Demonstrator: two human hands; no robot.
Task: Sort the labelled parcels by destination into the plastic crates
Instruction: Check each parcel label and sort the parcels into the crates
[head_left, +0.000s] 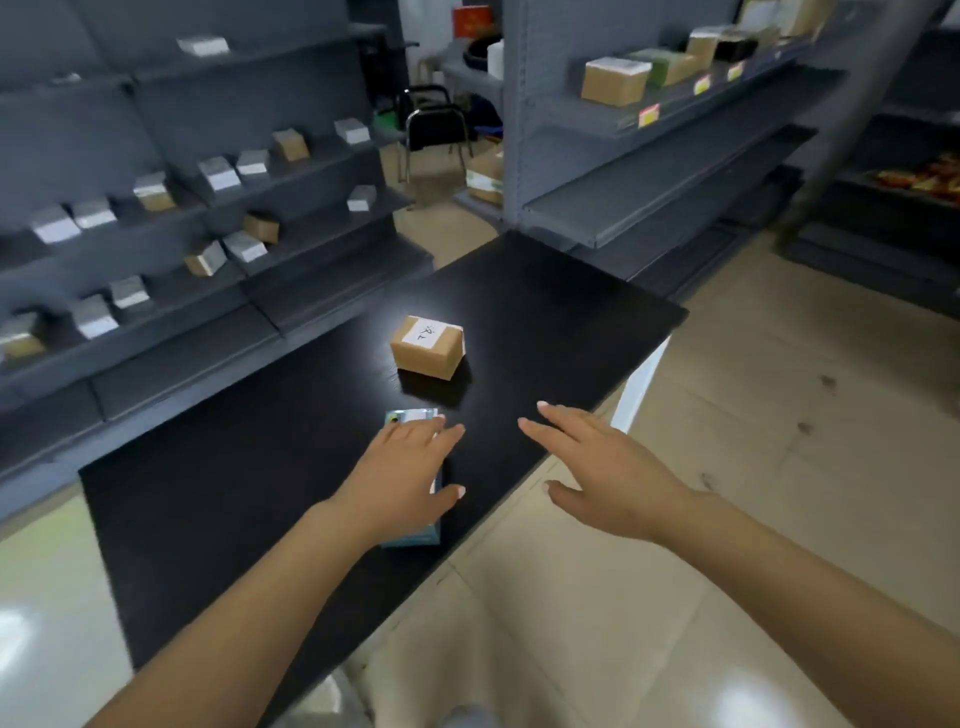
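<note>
- The left hand (410, 467) lies flat on a pale blue parcel (413, 535), the fingers straight and the thumb out to the side; it presses or rests on it and does not grip around it.
- The right hand (597, 467) hovers just beside it, over the right edge of the tabletop (234, 493), with the fingers spread and straight, and it holds nothing.
- The blue parcel is flat and lies near the front edge of the tabletop; its long axis runs away from the person, about in line with the left forearm. Most of it is hidden under the hand.
- The brown cardboard parcel (428, 345) stands further out on the tabletop, well apart from both hands, straight ahead of the left fingertips. It has a white label (427, 332) with handwriting on top, which I cannot read.
- I judge the left hand is nearer to both parcels; the right hand must reach forward and to the left.
- No plastic crates are in view, so the destination of each parcel cannot be judged.
- Grey shelves (156, 218) with many small boxes stand on the left, and other shelves (649, 176) behind on the right.
</note>
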